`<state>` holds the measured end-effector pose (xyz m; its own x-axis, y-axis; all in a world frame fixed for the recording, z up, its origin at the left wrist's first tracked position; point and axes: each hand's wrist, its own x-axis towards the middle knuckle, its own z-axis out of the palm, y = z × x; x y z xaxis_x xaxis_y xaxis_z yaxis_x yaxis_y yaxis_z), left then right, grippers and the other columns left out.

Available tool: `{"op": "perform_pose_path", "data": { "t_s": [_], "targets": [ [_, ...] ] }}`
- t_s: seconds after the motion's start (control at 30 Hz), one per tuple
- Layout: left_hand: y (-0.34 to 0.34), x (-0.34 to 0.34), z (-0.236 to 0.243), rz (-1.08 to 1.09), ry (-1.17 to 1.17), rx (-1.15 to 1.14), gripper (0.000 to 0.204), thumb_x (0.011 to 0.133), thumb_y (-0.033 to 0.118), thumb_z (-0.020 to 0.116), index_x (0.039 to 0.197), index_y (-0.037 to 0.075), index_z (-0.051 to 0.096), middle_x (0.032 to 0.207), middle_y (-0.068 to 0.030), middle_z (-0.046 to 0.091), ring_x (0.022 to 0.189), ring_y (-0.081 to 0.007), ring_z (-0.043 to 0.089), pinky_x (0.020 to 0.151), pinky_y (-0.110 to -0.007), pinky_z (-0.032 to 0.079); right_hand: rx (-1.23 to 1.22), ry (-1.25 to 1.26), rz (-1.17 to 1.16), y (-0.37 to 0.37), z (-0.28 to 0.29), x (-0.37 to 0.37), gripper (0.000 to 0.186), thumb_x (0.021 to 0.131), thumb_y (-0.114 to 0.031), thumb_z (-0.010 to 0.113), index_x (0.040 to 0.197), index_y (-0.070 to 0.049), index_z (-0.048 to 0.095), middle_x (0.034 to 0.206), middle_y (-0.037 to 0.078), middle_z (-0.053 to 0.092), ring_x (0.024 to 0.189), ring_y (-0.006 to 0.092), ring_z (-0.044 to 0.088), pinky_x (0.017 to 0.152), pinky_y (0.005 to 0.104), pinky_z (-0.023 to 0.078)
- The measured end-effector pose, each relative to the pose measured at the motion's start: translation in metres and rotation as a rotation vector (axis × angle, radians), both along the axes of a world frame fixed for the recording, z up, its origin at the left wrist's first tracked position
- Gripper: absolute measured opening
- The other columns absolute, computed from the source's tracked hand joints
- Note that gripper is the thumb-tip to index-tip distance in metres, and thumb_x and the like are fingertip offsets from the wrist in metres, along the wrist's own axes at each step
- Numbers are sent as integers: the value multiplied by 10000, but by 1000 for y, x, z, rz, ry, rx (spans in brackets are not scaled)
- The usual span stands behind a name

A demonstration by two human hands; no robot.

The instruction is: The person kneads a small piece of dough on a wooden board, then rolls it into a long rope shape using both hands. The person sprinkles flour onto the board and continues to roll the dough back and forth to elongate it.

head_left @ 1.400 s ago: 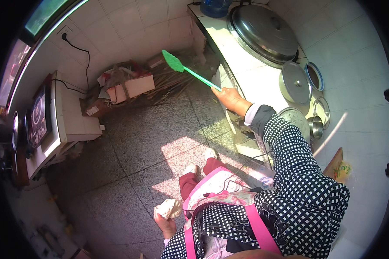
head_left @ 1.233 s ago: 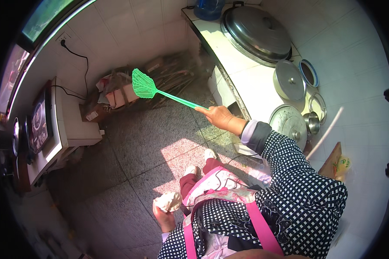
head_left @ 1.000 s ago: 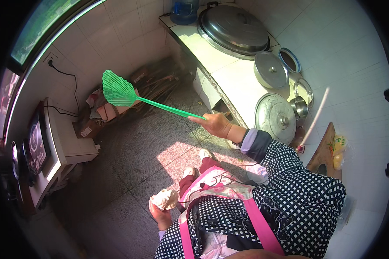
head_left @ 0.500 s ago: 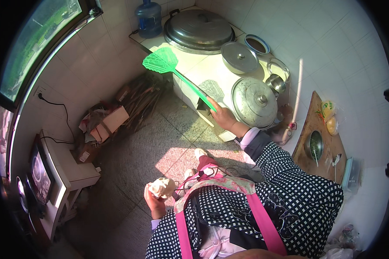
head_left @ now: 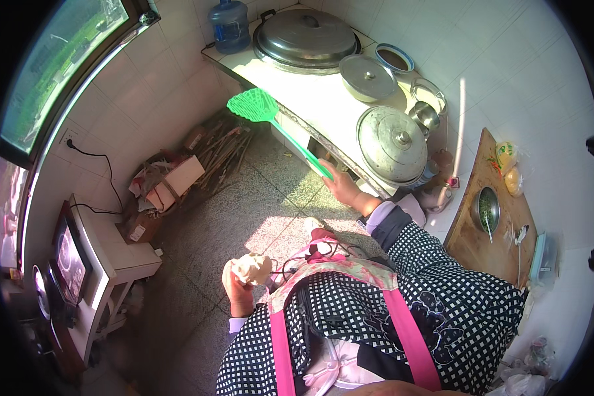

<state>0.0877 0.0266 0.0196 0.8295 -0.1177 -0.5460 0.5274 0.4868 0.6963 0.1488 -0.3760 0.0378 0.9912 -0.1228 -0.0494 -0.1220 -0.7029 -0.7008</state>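
Note:
My right hand (head_left: 342, 185) is closed round the handle of a green plastic fly swatter (head_left: 254, 105). The swatter stretches to the far left, its mesh head hanging off the counter's front edge. Low and to the left, my left hand (head_left: 236, 290) grips a cream-coloured lump of dough (head_left: 252, 268), by its look, with an uneven surface. Beside my right hand, on the counter, is a pot with a dull metal lid (head_left: 393, 146).
The tiled counter (head_left: 296, 99) carries a large lidded wok (head_left: 307, 38), a smaller lidded pot (head_left: 368, 78) and a blue water jug (head_left: 230, 28). Right: a wooden board (head_left: 465, 211) with a metal bowl (head_left: 487, 210). Left: firewood (head_left: 221, 148), boxes (head_left: 171, 183) and a white table (head_left: 122, 254).
The swatter's head has come nearer and slightly right, away from the counter top. My right hand still grips it. The view has shifted a little; my left hand keeps the dough.

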Motion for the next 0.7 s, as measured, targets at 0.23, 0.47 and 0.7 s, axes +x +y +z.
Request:
{"op": "perform_pose_path", "data": {
  "t_s": [0.23,0.47,0.7],
  "targets": [
    [-1,-31,5,275,118,-39,225,948,270,455,976,88,584,900,-34,636,810,-161,649,641,-285,537,59,-403,-444,-78,33,129,489,915,-110,541,1374,-153,379,851,242,633,735,388,636,645,435,491],
    [-6,-80,-7,468,241,-67,224,901,290,463,999,118,569,953,-35,621,888,-189,638,729,-353,553,45,-104,-466,-30,-41,258,507,884,-116,523,1373,-127,394,937,244,640,794,339,643,719,405,500],
    [-38,-62,-10,344,233,-58,236,905,295,462,955,83,552,930,-46,608,881,-184,624,722,-351,537,176,49,880,94,-77,176,427,925,-206,538,1339,-190,433,828,197,638,752,387,621,677,488,480]
  ]
}}
